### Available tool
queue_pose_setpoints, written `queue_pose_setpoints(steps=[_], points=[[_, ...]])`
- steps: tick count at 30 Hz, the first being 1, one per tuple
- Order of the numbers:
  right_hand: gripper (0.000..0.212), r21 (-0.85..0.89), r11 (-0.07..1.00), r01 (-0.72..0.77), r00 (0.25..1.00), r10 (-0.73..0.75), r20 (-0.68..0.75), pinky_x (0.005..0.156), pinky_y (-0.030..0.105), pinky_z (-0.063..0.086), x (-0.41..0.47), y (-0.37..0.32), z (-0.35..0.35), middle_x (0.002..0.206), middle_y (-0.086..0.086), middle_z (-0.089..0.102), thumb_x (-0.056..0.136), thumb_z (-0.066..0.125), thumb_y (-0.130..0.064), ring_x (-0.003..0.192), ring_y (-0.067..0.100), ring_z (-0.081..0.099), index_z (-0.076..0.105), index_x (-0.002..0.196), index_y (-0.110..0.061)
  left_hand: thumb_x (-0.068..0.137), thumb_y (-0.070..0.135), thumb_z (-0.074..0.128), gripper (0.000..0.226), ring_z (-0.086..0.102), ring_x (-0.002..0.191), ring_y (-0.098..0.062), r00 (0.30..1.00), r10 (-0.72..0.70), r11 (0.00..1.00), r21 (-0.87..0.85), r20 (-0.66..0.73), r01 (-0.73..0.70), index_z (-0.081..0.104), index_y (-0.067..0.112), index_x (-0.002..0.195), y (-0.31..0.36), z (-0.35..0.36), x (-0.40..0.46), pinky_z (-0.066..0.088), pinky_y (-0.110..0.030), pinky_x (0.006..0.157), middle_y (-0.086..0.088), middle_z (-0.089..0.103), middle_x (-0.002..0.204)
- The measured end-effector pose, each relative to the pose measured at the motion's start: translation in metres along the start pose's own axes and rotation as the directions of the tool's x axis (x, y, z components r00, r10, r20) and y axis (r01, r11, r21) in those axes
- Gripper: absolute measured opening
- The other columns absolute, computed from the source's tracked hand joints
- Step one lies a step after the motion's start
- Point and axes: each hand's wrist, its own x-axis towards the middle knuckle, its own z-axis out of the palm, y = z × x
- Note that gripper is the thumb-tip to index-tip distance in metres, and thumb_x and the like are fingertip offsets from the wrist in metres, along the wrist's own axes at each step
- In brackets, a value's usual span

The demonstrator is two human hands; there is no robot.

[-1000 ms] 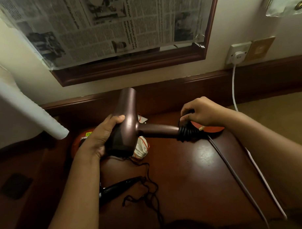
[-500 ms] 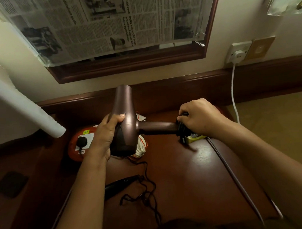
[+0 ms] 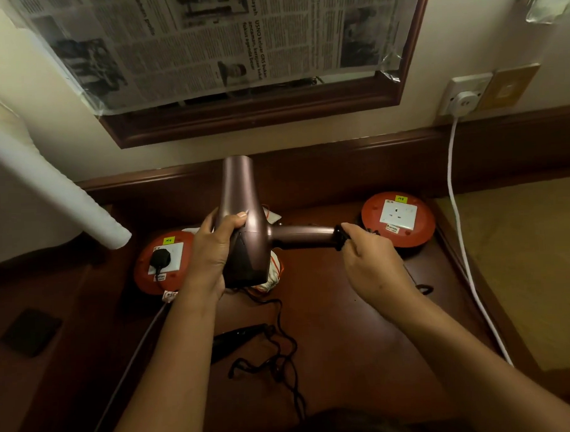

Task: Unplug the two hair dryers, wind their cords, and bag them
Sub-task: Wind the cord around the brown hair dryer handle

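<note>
A person holds a mauve hair dryer (image 3: pixel 245 223) just above a dark wooden counter (image 3: pixel 345 326), the left hand (image 3: pixel 214 254) wrapped around its body while the right hand (image 3: pixel 369 255) pinches the black cord (image 3: pixel 341 238) bunched at the end of the handle. The winding step appears under way on this dryer; the next move likely calls for securing the coil before bagging. A second, black hair dryer (image 3: pixel 239 338) lies on the counter below, its cord loose, and a black plug (image 3: pixel 159 257) sits in the left red socket reel (image 3: pixel 164 265).
</note>
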Motion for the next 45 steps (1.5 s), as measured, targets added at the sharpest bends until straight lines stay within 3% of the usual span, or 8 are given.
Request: queue_pose_setpoints(steps=[5,12,18,22,29,35,40,45], points=[[0.043,0.084,0.996,0.003,0.998,0.001,-0.058,0.070,0.028,0.042,-0.010,0.002,0.017,0.115,0.013,0.062,0.101,0.036,-0.017,0.087,0.019,0.055,0.037,0.144,-0.012,0.082,0.026,0.067,0.045,0.066,0.071,-0.016,0.999,-0.037,0.998,-0.048,-0.018,0.036,0.057,0.020,0.126,-0.003,-0.002,-0.006,0.050,-0.020,0.046,-0.004,0.068,0.097],[0.049,0.090,0.996,0.026,1.000,-0.025,-0.011,0.063,0.026,0.040,-0.013,-0.001,0.029,0.109,0.011,0.061,0.100,0.034,-0.014,0.078,0.015,0.055,0.026,0.148,-0.011,0.082,0.024,0.068,0.049,0.066,0.067,-0.013,0.998,-0.036,0.996,-0.082,-0.052,0.032,0.055,0.020,0.129,-0.005,-0.007,-0.012,0.051,-0.020,0.046,-0.003,0.068,0.093],[0.051,0.123,0.992,0.002,1.000,-0.002,0.004,0.062,0.036,0.051,-0.019,-0.003,0.033,0.094,0.005,0.059,0.100,0.034,-0.013,0.066,0.013,0.055,0.022,0.150,-0.013,0.083,0.024,0.067,0.043,0.065,0.070,-0.015,0.998,-0.024,0.997,-0.070,-0.054,0.020,0.057,0.020,0.125,-0.008,-0.007,-0.018,0.051,-0.020,0.046,-0.002,0.067,0.091],[0.054,0.211,0.977,-0.024,1.000,0.021,0.017,0.060,0.026,0.047,-0.023,-0.001,0.036,0.097,0.002,0.059,0.099,0.036,-0.010,0.070,0.012,0.055,0.020,0.150,-0.015,0.082,0.026,0.068,0.045,0.066,0.071,-0.015,0.998,-0.027,0.997,-0.076,-0.057,0.023,0.056,0.021,0.125,-0.009,-0.005,-0.021,0.050,-0.021,0.046,-0.003,0.067,0.094],[0.033,0.492,0.870,0.020,0.990,0.052,-0.132,0.062,0.024,0.052,-0.028,-0.001,0.041,0.087,-0.003,0.064,0.098,0.042,-0.008,0.068,0.009,0.060,0.047,0.129,-0.019,0.083,0.028,0.067,0.039,0.066,0.066,-0.014,0.995,-0.074,0.987,-0.148,-0.062,0.065,0.060,0.020,0.121,-0.011,-0.005,-0.023,0.052,-0.024,0.048,0.000,0.068,0.086],[0.014,0.642,0.754,-0.141,0.989,0.139,0.055,0.055,0.023,0.049,-0.022,0.000,0.030,0.077,0.004,0.065,0.099,0.045,-0.013,0.059,0.011,0.058,0.058,0.104,-0.010,0.079,0.032,0.070,0.045,0.068,0.075,-0.022,0.987,-0.156,0.967,-0.208,-0.039,0.145,0.061,0.017,0.121,-0.015,-0.005,-0.016,0.054,-0.030,0.057,-0.005,0.071,0.093],[0.022,0.578,0.789,-0.206,0.974,0.110,0.197,0.054,0.029,0.046,-0.017,0.013,0.020,0.068,0.003,0.062,0.100,0.043,-0.019,0.056,0.014,0.054,0.061,0.093,-0.010,0.075,0.035,0.073,0.051,0.069,0.079,-0.026,0.970,-0.241,0.941,-0.250,-0.019,0.228,0.061,0.015,0.121,-0.020,-0.006,-0.011,0.055,-0.032,0.058,-0.010,0.071,0.100],[0.023,0.574,0.794,-0.200,0.974,0.101,0.201,0.053,0.030,0.043,-0.012,0.032,0.014,0.065,0.004,0.060,0.100,0.043,-0.020,0.052,0.012,0.051,0.062,0.091,-0.010,0.077,0.036,0.071,0.049,0.069,0.067,-0.023,0.952,-0.307,0.913,-0.279,0.009,0.297,0.061,0.012,0.119,-0.021,-0.001,-0.013,0.055,-0.030,0.052,-0.009,0.071,0.088]])
